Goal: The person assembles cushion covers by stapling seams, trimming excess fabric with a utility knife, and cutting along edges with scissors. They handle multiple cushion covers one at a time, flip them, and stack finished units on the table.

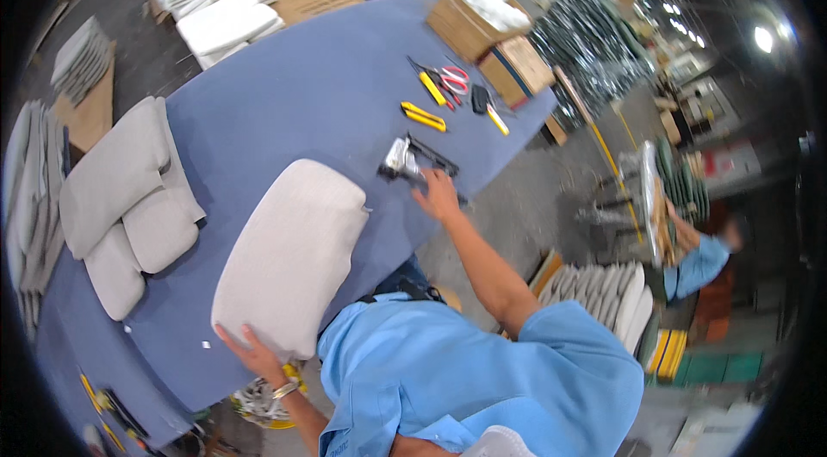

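L hand, fingers spread, is touching the beige cushion lying above it. R hand is resting at staple gun, upper L of it; can't tell grip.

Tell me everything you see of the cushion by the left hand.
The pale grey-beige cushion looks padded and cloth-covered, with rounded corners and a small notch along its right side. It lies broad face up, at a slant, on the blue table, close to the person. The left hand touches its near end.
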Available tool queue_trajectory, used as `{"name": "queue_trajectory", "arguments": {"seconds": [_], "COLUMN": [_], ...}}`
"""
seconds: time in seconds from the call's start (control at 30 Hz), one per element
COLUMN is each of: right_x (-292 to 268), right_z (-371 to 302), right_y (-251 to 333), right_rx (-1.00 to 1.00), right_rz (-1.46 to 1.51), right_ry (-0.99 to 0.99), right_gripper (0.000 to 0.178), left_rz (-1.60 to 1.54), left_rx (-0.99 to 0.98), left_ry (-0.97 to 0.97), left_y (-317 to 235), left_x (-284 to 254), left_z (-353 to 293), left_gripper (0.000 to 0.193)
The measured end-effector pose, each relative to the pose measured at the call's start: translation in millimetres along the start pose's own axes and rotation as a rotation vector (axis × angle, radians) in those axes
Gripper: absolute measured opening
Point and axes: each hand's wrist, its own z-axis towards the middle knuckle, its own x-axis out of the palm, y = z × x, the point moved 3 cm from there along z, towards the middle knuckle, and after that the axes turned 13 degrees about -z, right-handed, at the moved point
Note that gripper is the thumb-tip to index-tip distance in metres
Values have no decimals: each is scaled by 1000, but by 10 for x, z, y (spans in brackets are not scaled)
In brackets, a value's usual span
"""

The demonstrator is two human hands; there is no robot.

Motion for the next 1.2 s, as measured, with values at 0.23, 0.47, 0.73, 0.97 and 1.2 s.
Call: {"name": "queue_trajectory", "arguments": {"seconds": [0.23,0.47,0.73,0.97,1.2], "right_x": [116,-253,136,-631,-665], "right_z": [259,2001,3667,3198,1426], "right_y": [-539,-1532,-1695,-1685,-328], "right_rx": [-383,-284,-454,-285,-577], "right_rz": [149,235,-377,-414,665], "right_ry": [-45,-289,-104,-195,-204], "right_gripper": [45,42,49,52,57], "left_rz": [261,611,941,142,9], "left_rx": [-117,20,393,-32,289], "left_ry": [-180,-380,14,-307,-320], "left_y": [-285,-150,334,10,-81], "left_x": [100,581,31,683,484], "left_z": [-428,-1053,-1224,-1156,-1253], "left_gripper": [62,56,66,69,64]}}
